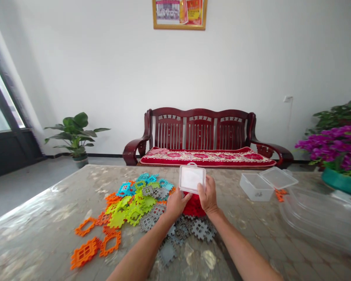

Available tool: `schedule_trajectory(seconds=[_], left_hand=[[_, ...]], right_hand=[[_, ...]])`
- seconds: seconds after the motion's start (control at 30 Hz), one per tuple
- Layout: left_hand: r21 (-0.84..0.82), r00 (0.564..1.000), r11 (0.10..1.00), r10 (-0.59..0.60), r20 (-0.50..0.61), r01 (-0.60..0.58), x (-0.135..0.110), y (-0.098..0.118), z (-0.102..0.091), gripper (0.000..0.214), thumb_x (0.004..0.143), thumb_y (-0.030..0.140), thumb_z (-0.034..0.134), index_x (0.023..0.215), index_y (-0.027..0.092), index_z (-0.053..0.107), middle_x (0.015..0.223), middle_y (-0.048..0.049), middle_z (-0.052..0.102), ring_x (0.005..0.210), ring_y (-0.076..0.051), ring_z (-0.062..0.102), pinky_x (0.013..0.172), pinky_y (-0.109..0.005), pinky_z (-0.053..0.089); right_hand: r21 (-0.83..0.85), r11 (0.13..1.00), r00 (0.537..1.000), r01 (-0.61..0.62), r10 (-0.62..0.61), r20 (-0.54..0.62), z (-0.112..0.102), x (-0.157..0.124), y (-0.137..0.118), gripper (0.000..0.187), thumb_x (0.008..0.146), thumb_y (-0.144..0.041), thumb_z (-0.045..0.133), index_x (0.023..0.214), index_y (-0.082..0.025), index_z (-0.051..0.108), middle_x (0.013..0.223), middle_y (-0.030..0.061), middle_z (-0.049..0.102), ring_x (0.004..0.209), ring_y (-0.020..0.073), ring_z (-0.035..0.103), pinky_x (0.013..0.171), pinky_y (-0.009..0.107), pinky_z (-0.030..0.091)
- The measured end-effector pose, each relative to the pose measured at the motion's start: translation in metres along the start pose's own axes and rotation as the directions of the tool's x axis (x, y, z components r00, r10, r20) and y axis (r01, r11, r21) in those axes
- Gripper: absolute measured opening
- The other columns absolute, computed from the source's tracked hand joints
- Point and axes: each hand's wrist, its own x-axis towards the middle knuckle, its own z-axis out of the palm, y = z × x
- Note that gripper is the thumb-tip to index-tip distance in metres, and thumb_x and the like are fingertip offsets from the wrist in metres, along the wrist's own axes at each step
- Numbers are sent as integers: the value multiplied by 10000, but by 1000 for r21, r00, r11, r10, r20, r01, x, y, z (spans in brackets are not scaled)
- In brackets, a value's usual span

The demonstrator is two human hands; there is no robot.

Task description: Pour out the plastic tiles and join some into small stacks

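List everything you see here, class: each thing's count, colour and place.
Table: 1, grey-brown, foreground
Toothed pieces: many, orange, lime, blue, grey, red, on table
Held case: 1, whitish, centre
Open box: 1, translucent, on table, right
Loose toothed bits: count unclear, orange, beside box
Large container: count unclear, clear, table's right edge
Flowers: one bunch, purple, in teal pot, right
Leafy plants: 2, green, left and right
Bench: 1, dark red, with red cover, beyond table
Far wall: 1, white, background
Framed picture: 1, golden, upper wall
Socket: 1, white, wall, right
Window frame: 1, dark, far left
Left hand, right hand: 1 each, holding case
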Motion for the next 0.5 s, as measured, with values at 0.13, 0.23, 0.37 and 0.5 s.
schedule_trajectory(seconds=[0.13, 0.23, 0.37, 0.5], left_hand=[[171, 1000, 985, -15, -22, 18, -6, -1, -7, 543, 851, 550, 516, 1221, 155, 550, 1179, -179, 683, 1110, -331, 633, 915, -375, 444], [134, 1000, 991, 11, -13, -9, -9, -2, -11, 515, 847, 546, 520, 1208, 182, 565, 1211, -161, 675, 1131, -316, 627, 915, -351, 440], [60, 999, 998, 14, -35, -12, -13, -3, -16, 485, 878, 540, 462, 1224, 208, 538, 1226, -131, 674, 1143, -291, 624, 928, -339, 434], [-6, 999, 1000, 10, -34, -11, -17, -1, -19, 498, 883, 557, 439, 1218, 195, 513, 1253, -148, 653, 1179, -298, 599, 979, -362, 406]], right_hand=[[-48, 987, 988, 151, -149, 40, -3, 3, -10, 353, 896, -357, 414, 1151, -195, 596, 1170, 121, 512, 1124, 278, 490, 1010, 477, 405], [-65, 977, 977, 201, -195, 85, -3, 6, -17, 335, 873, -341, 439, 1140, -211, 594, 1189, 118, 507, 1120, 283, 492, 1008, 495, 402], [-58, 970, 970, 237, -233, 67, -2, 11, -24, 306, 869, -329, 445, 1106, -211, 596, 1197, 123, 497, 1127, 286, 488, 1011, 498, 402], [-71, 971, 972, 230, -226, 58, 0, 17, -25, 278, 874, -342, 439, 1049, -209, 610, 1180, 124, 506, 1117, 288, 491, 1006, 503, 407]])
